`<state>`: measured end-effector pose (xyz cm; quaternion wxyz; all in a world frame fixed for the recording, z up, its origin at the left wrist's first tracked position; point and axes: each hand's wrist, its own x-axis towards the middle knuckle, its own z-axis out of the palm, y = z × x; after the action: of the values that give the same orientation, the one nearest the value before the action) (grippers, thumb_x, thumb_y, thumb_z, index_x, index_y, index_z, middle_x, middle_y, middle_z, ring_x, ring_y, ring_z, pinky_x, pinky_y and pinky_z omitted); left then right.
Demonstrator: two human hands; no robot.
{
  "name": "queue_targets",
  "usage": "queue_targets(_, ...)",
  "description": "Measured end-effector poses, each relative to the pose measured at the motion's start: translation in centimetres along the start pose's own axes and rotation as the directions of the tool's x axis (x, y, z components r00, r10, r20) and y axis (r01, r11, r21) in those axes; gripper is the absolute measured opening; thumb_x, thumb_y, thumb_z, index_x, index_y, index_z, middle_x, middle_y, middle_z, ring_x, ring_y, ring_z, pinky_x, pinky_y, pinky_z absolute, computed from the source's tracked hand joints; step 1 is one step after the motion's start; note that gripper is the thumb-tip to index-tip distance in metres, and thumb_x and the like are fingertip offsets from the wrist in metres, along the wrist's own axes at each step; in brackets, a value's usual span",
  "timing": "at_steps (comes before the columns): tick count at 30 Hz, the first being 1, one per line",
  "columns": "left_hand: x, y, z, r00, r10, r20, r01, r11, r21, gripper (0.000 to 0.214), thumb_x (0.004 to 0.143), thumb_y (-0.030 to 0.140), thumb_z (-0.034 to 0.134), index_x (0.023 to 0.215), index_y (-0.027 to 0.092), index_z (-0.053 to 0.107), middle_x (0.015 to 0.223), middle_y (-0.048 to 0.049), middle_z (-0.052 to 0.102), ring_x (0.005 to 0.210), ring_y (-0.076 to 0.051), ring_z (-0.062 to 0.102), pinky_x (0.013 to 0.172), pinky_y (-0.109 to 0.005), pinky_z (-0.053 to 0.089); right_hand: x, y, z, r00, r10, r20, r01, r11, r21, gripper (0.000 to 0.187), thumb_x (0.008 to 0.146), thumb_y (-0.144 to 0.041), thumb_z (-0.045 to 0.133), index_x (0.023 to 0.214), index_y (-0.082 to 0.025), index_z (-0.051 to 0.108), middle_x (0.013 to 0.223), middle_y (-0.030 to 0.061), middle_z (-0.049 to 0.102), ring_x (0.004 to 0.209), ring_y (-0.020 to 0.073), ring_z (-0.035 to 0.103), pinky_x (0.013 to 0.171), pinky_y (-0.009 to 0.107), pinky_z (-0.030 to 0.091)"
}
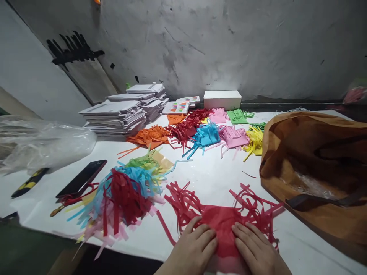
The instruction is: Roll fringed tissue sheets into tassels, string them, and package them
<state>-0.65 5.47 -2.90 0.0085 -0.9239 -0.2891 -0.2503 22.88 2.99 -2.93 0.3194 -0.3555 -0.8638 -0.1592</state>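
A sheet of red tissue paper with fringed ends (220, 221) is spread on the white table in front of me, its cut strips fanning out left and right. My left hand (199, 240) rests on the left side of its plain middle, fingers slightly bent and laid on the paper. On the right side of that middle lies my right hand (254, 244), fingers stretched and flat. Neither thumb shows clearly. Left of my hands is a heap of fringed tissue tassels, a dark red tassel (129, 196) on top of blue, green and pink ones.
Farther back lie several folded tassels, including a blue tassel (208, 135) and an orange tassel (151, 136). Stacks of white cards (114, 114) and a white box (222, 100) stand near the wall. A brown bag (275, 152) gapes at right; a phone (83, 178) and plastic wrap (63, 143) lie left.
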Motion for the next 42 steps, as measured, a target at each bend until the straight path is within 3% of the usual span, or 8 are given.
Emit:
queue_targets(5, -1.1, -0.2, -0.7, 0.995, -0.002, -0.095, -0.003, 0.999, -0.052, 0.029, 0.103, 0.015, 0.037, 0.095, 0.018, 0.065, 0.09, -0.0039, 0.074, 0.084, -0.018, 0.064, 0.094, -0.037, 0.046, -0.2, -1.2, 1.2, 0.991, 0.131, -0.033, -0.129, 0.99, 0.053, 0.044, 0.103, -0.012, 0.028, 0.109, -0.021, 0.071, 0.108, 0.0026, 0.077, 0.106, 0.0173, 0.069, 0.11, 0.036, 0.037)
queue_targets(10, 0.4, -0.2, -1.6, 0.992, -0.112, 0.063, 0.123, 0.969, -0.214, 0.021, 0.1, 0.013, 0.042, 0.1, 0.017, 0.063, 0.1, -0.0071, 0.073, 0.092, -0.021, 0.063, 0.089, -0.038, 0.048, 1.1, -0.8, 0.9, 0.984, 0.176, -0.021, -0.172, 0.976, 0.132, 0.039, 0.105, -0.023, 0.031, 0.107, -0.02, 0.07, 0.106, 0.0007, 0.078, 0.1, 0.0193, 0.069, 0.099, 0.037, 0.04)
queue_targets(15, 1.5, -0.9, -1.5, 0.955, -0.194, 0.224, 0.249, 0.937, -0.247, 0.008, 0.093, 0.012, 0.059, 0.095, 0.019, 0.063, 0.093, -0.0046, 0.07, 0.086, -0.022, 0.061, 0.079, -0.034, 0.049, 0.6, -0.2, 0.8, 0.958, 0.264, 0.114, -0.245, 0.956, -0.158, 0.054, 0.091, -0.06, 0.053, 0.119, -0.016, 0.067, 0.119, 0.0089, 0.074, 0.093, 0.0278, 0.068, 0.081, 0.042, 0.044)
queue_targets(19, 1.9, -1.2, -1.4, 0.939, -0.219, 0.264, 0.292, 0.915, -0.28, 0.012, 0.092, 0.009, 0.056, 0.087, 0.018, 0.061, 0.09, -0.0044, 0.069, 0.081, -0.021, 0.06, 0.071, -0.032, 0.047, -2.4, 0.9, -0.6, 0.874, 0.475, 0.1, -0.41, 0.833, -0.371, 0.052, 0.092, -0.047, 0.043, 0.127, -0.014, 0.063, 0.124, 0.0139, 0.07, 0.095, 0.0341, 0.066, 0.072, 0.047, 0.045)
queue_targets(22, 2.0, -1.2, -1.3, 0.924, -0.243, 0.297, 0.33, 0.897, -0.294, 0.015, 0.093, 0.007, 0.051, 0.086, 0.018, 0.059, 0.089, -0.0045, 0.068, 0.077, -0.021, 0.059, 0.067, -0.032, 0.045, -2.5, 1.0, -2.2, 0.936, 0.329, 0.125, -0.244, 0.864, -0.441, 0.054, 0.092, -0.051, 0.045, 0.129, -0.016, 0.062, 0.129, 0.0158, 0.067, 0.098, 0.0346, 0.067, 0.072, 0.046, 0.046)
queue_targets(26, 1.9, -1.1, -1.5, 0.92, -0.238, 0.311, 0.33, 0.898, -0.29, 0.018, 0.094, 0.008, 0.046, 0.086, 0.019, 0.058, 0.087, -0.0051, 0.067, 0.077, -0.021, 0.058, 0.068, -0.032, 0.045, 0.4, -0.9, -1.8, 0.982, 0.121, 0.144, -0.087, 0.972, -0.217, 0.037, 0.096, -0.036, 0.05, 0.125, -0.016, 0.062, 0.118, 0.011, 0.073, 0.106, 0.0267, 0.068, 0.093, 0.041, 0.048)
queue_targets(32, 0.4, -1.5, -2.9, 0.938, -0.19, 0.291, 0.302, 0.86, -0.412, 0.022, 0.094, 0.009, 0.042, 0.103, 0.02, 0.059, 0.104, -0.0072, 0.069, 0.092, -0.021, 0.062, 0.081, -0.031, 0.05, 0.0, -1.4, -0.3, 0.959, 0.254, 0.126, -0.264, 0.962, 0.074, 0.026, 0.096, -0.012, 0.043, 0.107, -0.02, 0.066, 0.089, 0.0021, 0.074, 0.082, 0.0191, 0.069, 0.087, 0.035, 0.047)
queue_targets(42, 5.3, -3.2, -2.9, 0.668, -0.529, 0.522, 0.611, 0.791, 0.02, 0.024, 0.095, 0.019, 0.043, 0.076, 0.019, 0.058, 0.077, -0.0055, 0.069, 0.071, -0.022, 0.066, 0.06, -0.029, 0.039, 2.4, -0.5, 2.0, 0.779, 0.599, 0.187, -0.561, 0.798, -0.219, 0.041, 0.106, -0.033, 0.033, 0.069, -0.024, 0.047, 0.059, 0.0007, 0.056, 0.057, 0.0216, 0.053, 0.064, 0.037, 0.032)
